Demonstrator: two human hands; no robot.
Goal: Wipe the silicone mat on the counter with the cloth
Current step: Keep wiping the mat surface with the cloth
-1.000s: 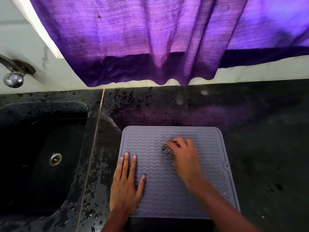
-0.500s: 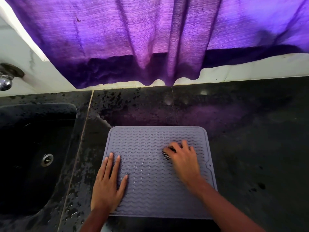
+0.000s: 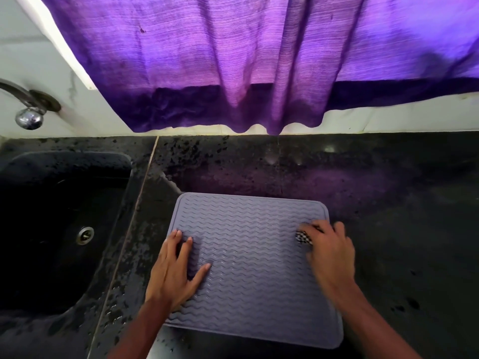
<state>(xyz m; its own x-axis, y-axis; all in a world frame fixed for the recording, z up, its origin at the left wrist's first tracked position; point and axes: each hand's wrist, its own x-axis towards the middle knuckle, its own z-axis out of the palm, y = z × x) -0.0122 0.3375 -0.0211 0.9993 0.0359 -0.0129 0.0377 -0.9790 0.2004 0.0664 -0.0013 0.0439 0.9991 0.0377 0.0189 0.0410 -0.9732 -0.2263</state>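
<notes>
Looking down through the head camera, I see my left hand [image 3: 174, 273] spread flat, fingers extended and thumb angled out, palm pressing the near left part of the grey silicone mat [image 3: 248, 255]; it grips nothing. My right hand [image 3: 330, 252] is curled over a small bunched cloth [image 3: 303, 238] at the mat's far right edge, fingers closed down on it and pushing it against the wavy ridges. The mat lies flat on the dark worktop [image 3: 401, 229], between and under both hands, its near edge towards my forearms. Left of my left hand, past a pale seam, the black sink [image 3: 51, 216] drops away with its drain [image 3: 84, 235]. Beyond both hands hangs a purple curtain [image 3: 233, 60], and a tap [image 3: 28, 110] sits far left.

The right hand is motion-blurred, so its fingertips are hard to separate. Only a checked scrap of the cloth shows; the rest is hidden under the palm. The mat's right edge is covered by my right forearm, and both forearms are cut off by the frame.
</notes>
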